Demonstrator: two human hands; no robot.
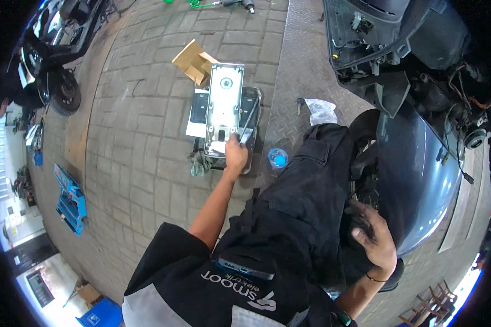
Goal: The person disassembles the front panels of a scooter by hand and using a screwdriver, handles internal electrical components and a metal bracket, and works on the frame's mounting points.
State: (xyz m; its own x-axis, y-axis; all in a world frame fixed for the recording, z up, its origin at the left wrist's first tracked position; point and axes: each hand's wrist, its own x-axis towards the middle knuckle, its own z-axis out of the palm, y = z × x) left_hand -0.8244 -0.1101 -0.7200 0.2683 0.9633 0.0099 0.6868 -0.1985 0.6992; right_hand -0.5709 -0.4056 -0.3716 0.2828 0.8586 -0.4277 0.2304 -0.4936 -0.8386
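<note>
My left hand reaches down to the lower end of a long silver metal plate with a round fitting near its top. Its fingers are drawn together there; what they pinch, if anything, is hidden. Beside them a slim dark-and-silver tool lies along the plate's right edge. Under the plate are a dark case and white paper. My right hand, fingertips blackened, hovers by my thigh next to a scooter's grey-blue body panel. Its thumb and fingers are apart with nothing visible in them.
An open cardboard box stands beyond the plate, a greenish rag below it. A blue-capped bottle, a clear plastic bag and a key-like item rest by my leg. A blue toolbox sits left; another scooter stands far left.
</note>
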